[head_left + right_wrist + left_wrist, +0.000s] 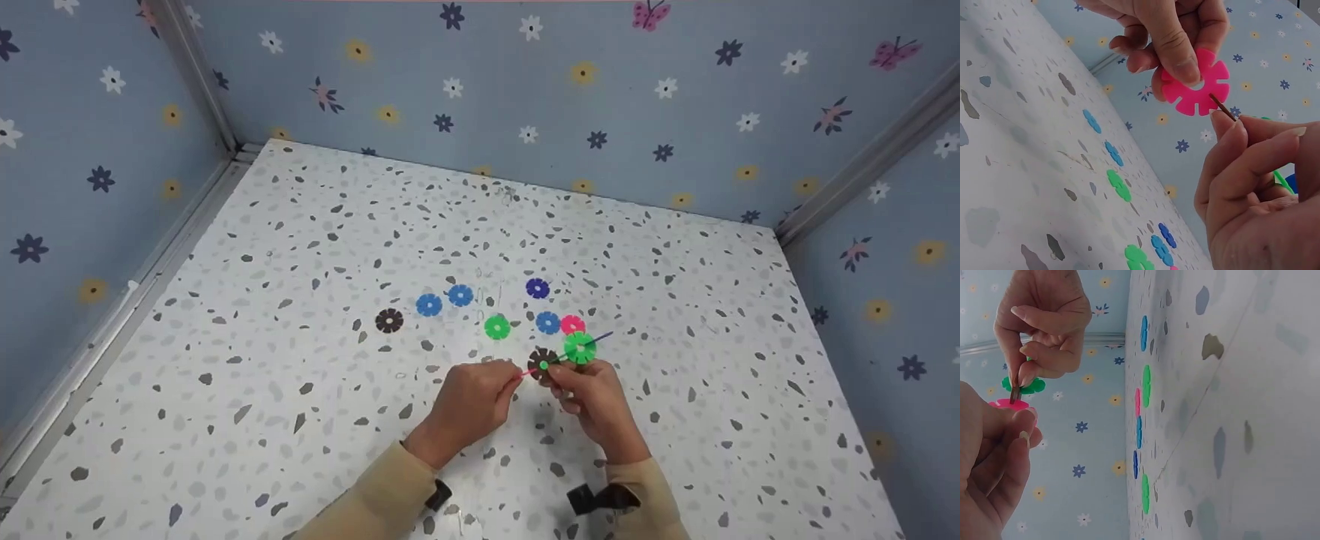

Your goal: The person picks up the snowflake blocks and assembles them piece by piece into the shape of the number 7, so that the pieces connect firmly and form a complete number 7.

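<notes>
My left hand (476, 394) pinches a pink notched plastic disc (1219, 72), its thumb over the centre hole. Opposite it, my right hand (596, 401) grips a dark brown notched disc (535, 358) between thumb and fingertips. In the right wrist view the brown disc is edge-on and its edge meets the pink disc near a slot. A held green disc (1033, 386) shows close by the brown one in the left wrist view. Behind my right hand, a bit of blue (1293, 183) peeks out, mostly hidden by the fingers.
Loose discs lie on the speckled white table (337, 225): a dark brown disc (380, 321), blue discs (422, 305), a green disc (490, 328), a dark blue disc (530, 289) and a pink disc (572, 320). Flower-patterned walls (510, 97) enclose the table's back and sides.
</notes>
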